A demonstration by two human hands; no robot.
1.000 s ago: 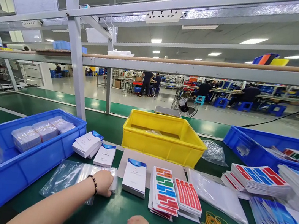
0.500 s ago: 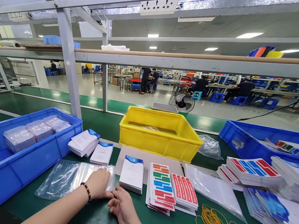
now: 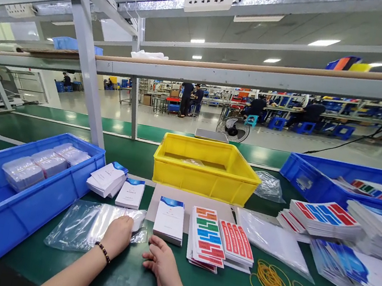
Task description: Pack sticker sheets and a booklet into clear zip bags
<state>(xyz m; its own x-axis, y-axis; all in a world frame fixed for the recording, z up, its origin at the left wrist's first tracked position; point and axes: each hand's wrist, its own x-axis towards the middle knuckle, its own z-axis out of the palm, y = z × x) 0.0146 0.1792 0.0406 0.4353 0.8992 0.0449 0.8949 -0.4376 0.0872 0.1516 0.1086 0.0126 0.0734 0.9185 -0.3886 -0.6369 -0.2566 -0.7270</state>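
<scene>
A clear plastic bag [image 3: 75, 226] lies flat on the green work surface, with something white showing inside its right part. My left hand [image 3: 118, 236], with a beaded bracelet at the wrist, rests on the bag's right part, its fingers curled and closed on the plastic; the fingertips are partly hidden. My right hand [image 3: 161, 262] hovers just right of the bag, fingers loosely bent and apart, with nothing in it. Beyond it stands a stack of white-and-blue booklets [image 3: 169, 220]. Two more piles of booklets [image 3: 130, 194] sit behind the bag.
A blue bin [image 3: 35, 207] with wrapped packs is at left, a yellow bin [image 3: 202, 182] ahead. Colored label cards [image 3: 207, 237], red cards [image 3: 235, 242], plastic bags [image 3: 274, 236] and rubber bands [image 3: 270, 278] lie to the right. Another blue bin [image 3: 311, 184] stands behind card stacks.
My left hand has moved slightly left and curled more on the bag. My right hand has come apart from the left, and its fingers have loosened.
</scene>
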